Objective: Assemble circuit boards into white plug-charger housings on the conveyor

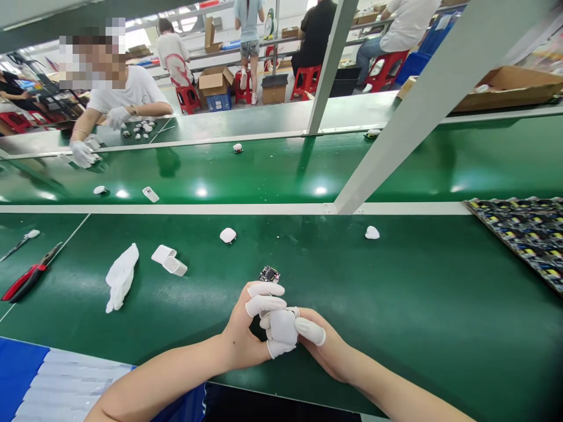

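Above the near edge of the green tabletop (422, 328), both hands hold one small white rounded-square plastic housing (284, 327). My left hand (246, 328), in white finger cots, grips it from the left with the thumb below and fingers above. From the right, my right hand (323, 340) pinches the same housing, its cot-covered thumb lying against the side. A small dark circuit board (269, 274) rests just beyond my left fingers. Farther back lies a white rounded piece (228, 235) with dark parts under its edge. What is behind the housing is hidden.
Red-handled pliers (30, 275), a crumpled white glove (122, 278) and white plastic shells (169, 259) lie at left. A tray of circuit boards (523, 234) sits at right. A slanted metal post (396, 129) rises beyond. Across the green belt (272, 176), a gloved co-worker (127, 88) handles small parts.
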Demonstrator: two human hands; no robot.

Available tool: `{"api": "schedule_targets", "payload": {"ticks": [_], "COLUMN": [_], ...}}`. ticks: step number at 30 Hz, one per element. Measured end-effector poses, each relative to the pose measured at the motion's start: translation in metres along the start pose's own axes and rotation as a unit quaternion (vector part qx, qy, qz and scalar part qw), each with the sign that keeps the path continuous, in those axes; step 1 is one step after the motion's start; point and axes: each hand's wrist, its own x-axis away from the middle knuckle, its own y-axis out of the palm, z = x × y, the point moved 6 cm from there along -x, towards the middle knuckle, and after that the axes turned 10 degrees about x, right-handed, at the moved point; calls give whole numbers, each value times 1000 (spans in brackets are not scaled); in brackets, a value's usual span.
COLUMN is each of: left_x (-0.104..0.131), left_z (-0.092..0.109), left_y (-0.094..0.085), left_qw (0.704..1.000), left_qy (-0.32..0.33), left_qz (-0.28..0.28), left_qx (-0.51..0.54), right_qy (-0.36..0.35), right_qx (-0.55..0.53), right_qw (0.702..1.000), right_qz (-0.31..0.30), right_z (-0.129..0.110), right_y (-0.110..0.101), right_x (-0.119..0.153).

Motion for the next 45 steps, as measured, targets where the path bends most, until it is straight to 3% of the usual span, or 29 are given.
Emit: {"api": "schedule_targets", "payload": {"ticks": [6,14,25,31,36,39,42,45], "left_x": [-4,-1,-5,0,2,-1,-5,-7], "left_z": [4,-6,-1,-8,-9,-5,4,6], "left_y": [0,-3,0,0,3,4,4,2], "left_qw": [998,999,998,998,997,999,999,999], "left_qy": [38,-44,-8,-66,-68,-34,31,42], "left_qz": [0,4,-2,-13,-24,-23,-23,-13], "left_qx": [-45,14,-58,-4,-17,-36,-26,-10], "right_qy": [-17,-12,-20,-12,9,29,14,1], "right_qx": [77,-56,106,3,-12,-6,-24,-60], "right_qw": [997,998,994,1000,999,999,1000,998], "right_qz": [21,4,29,-7,28,39,9,-21], "right_z": [3,0,-5,-4,-1,2,1,2], "right_y": [-3,2,-6,1,2,3,7,11], "right_x": [-4,-1,-2,-1,-3,-3,-3,-2]}}
